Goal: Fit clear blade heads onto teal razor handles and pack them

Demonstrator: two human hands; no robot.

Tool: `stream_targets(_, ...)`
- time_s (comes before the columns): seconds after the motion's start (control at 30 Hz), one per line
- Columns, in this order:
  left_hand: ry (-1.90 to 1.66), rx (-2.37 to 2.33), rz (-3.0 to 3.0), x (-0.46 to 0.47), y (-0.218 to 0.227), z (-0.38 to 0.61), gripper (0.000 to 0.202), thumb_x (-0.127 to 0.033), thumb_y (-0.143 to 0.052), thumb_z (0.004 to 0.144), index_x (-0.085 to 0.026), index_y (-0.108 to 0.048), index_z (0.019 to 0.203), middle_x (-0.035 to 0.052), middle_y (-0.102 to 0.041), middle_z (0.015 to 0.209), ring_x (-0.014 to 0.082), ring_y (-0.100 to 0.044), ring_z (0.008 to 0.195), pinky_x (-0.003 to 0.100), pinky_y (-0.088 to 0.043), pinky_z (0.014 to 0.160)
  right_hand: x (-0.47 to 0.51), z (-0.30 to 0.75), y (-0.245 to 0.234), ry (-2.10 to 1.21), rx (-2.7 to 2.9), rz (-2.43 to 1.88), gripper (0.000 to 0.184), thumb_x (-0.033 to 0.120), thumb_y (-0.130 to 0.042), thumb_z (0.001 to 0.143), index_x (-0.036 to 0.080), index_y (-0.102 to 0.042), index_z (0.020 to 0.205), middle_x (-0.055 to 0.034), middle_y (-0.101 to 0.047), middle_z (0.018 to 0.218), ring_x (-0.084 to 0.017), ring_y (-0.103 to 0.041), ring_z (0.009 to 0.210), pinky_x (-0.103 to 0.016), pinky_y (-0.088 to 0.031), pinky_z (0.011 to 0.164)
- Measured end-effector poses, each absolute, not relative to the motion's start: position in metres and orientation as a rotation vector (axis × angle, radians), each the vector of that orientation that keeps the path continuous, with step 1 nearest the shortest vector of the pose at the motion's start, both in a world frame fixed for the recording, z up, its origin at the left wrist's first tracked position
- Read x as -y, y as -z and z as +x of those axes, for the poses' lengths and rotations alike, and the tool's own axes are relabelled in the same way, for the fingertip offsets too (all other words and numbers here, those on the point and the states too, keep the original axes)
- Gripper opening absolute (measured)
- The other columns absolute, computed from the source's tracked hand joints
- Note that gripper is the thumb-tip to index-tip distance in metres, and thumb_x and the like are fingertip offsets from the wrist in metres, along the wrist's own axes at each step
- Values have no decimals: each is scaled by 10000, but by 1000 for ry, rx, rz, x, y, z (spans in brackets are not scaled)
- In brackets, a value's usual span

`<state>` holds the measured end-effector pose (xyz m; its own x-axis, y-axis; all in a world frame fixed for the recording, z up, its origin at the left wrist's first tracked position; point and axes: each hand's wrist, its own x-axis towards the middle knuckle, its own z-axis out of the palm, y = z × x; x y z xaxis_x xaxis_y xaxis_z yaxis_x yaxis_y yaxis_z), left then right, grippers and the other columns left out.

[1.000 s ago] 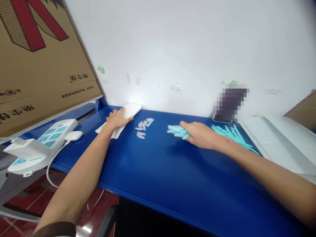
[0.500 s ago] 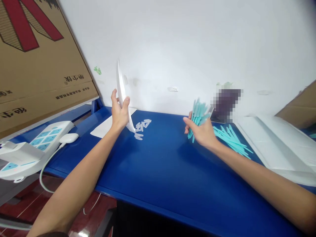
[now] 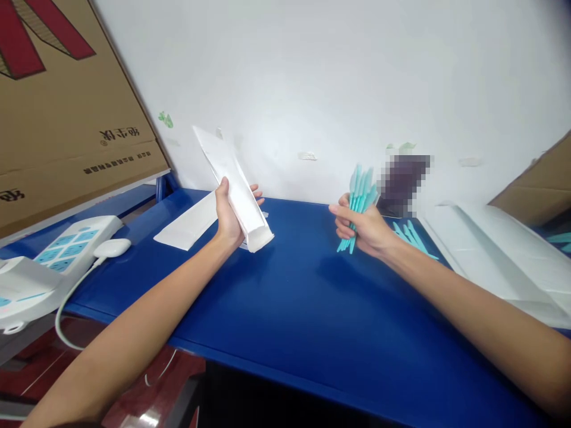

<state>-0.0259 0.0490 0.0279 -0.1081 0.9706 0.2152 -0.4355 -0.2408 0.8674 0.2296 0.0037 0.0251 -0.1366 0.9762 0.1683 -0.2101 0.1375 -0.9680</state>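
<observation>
My left hand grips a white paper pouch, tilted, with its lower end gaping towards me. Beneath it on the blue table, small clear plastic pieces are mostly hidden by the pouch and hand. A second white pouch lies flat to the left. In my right hand, closed around it, is an upright bundle of slim teal plastic sticks with clear tips. More teal sticks lie on the table behind my right wrist, partly covered by it.
A white power strip with a plug and a white charger on a cable sits at the left. A large cardboard box leans there. White plastic packaging covers the right side. The white wall bounds the back.
My left hand has turned the pouch from edge-on to face me, its lower end swinging right over the clear pieces. My right hand still holds the teal bundle, slightly rotated. The view has shifted a little.
</observation>
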Motion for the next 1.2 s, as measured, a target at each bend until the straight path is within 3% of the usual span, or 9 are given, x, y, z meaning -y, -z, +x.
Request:
stream_targets(0.17,-1499,-759,957,-38,-28,-17,820,-826,-441,814,-102,-685,1115,135,-733,907,262,-720,853,374,-608,777,-11,229,3,-1201,1276,-912,528,481,-891,676,240,-427,751,123,-452,484,-89,-464,410,-294,-534,516)
stream_targets(0.33,-1477,-764,998,-32,-28,-10,829,-843,-397,839,-118,-692,1114,143,-742,938,271,-722,837,351,-589,703,-8,228,8,-965,1366,-953,470,549,-782,795,242,-431,739,104,-401,496,-82,-365,412,-246,-335,418)
stream_targets(0.53,-1505,-747,949,-29,-28,-1,763,-797,-346,914,-138,-680,1105,142,-738,1101,249,-723,847,328,-575,683,5,221,7,-675,1778,-1200,489,519,-644,882,224,-370,605,52,-384,548,-102,-342,530,-275,-293,530)
stream_targets(0.7,-1484,-790,854,-24,-28,7,848,-840,-299,895,-106,-704,1024,150,-743,905,275,-727,879,335,-572,749,22,209,-5,-515,2218,-1432,277,343,-532,928,225,-488,681,6,-582,643,-152,-460,572,-294,-275,556)
stream_targets(0.8,-1519,-770,839,-17,-24,15,809,-843,-372,876,-122,-707,1027,133,-746,915,287,-728,923,351,-572,792,27,199,-14,-449,2303,-1613,227,308,-493,919,230,-498,706,-40,-651,725,-199,-555,622,-305,-273,555)
stream_targets(0.9,-1545,-765,828,-13,-21,31,695,-776,-467,898,-133,-695,1032,121,-744,963,279,-723,966,343,-571,835,25,194,-34,-442,2271,-1687,100,307,-507,892,223,-554,866,-85,-703,874,-244,-630,731,-301,-323,564)
stream_targets(1.03,-1578,-705,723,-18,-32,60,451,-558,-583,950,-184,-629,1196,90,-738,1092,248,-715,1027,326,-561,903,17,201,-85,-510,2325,-1630,418,291,-652,804,151,-558,1186,-54,-721,919,-181,-638,704,-251,-391,577)
stream_targets(1.13,-1503,-604,643,-24,-49,88,432,-521,-429,1021,-212,-591,1276,88,-716,1206,248,-704,1070,342,-573,893,6,219,-127,-463,2335,-1598,270,261,-609,862,74,-647,1053,13,-660,799,-84,-602,679,-214,-378,664)
stream_targets(1.2,-1397,-599,583,-23,-61,108,482,-525,-295,1046,-225,-580,1293,88,-709,1229,259,-698,1076,366,-589,853,-8,238,-147,-419,2296,-1582,124,204,-759,749,135,-666,793,36,-604,640,-93,-558,600,-237,-389,630)
